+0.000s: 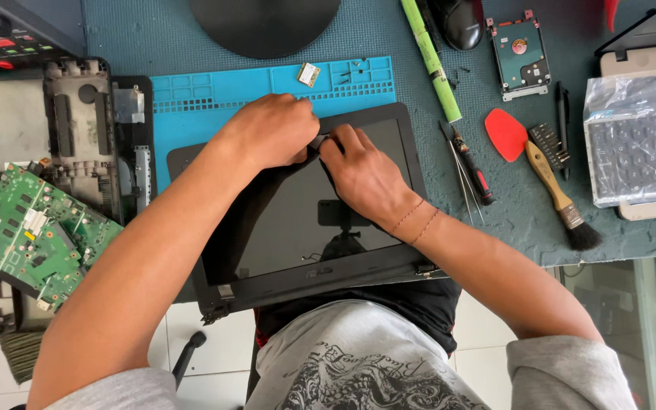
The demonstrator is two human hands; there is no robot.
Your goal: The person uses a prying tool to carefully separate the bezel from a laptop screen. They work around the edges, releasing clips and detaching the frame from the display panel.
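Black and glossy, the laptop screen panel [305,216] lies flat near the front edge of the counter [518,220], its hinge side toward the person and partly hanging over the edge, its far part resting on a blue silicone repair mat [214,95]. Both hands meet at the middle of the panel's far bezel. The left hand [271,130] is curled knuckles-up over that edge, its grip narrow, fingertips pressed to the bezel; whether it pinches anything small there I cannot tell. The right hand [366,176] lies across the glass, thumb and forefinger closed tight on the same spot of the frame, touching the left hand's fingers.

On the mat beyond the hands sit a small gold-coloured wireless card [308,74] and a few dark screws [343,76]. Left of the mat lies an opened laptop base shell [55,129], and nearer the person a green motherboard [32,235] rests tilted over it. A round black monitor stand base [264,23] sits at the far edge.

Right of the panel lie a green-handled tool [432,61], a red-and-black screwdriver [474,168] and thin metal tweezers [461,178], just beside each other. Farther right are a red guitar-pick pry tool [506,134], a wooden-handled brush [559,193], a set of driver bits [549,144], a black pen [562,125], a bare hard drive [519,55], and a keyboard wrapped in clear plastic [638,137].
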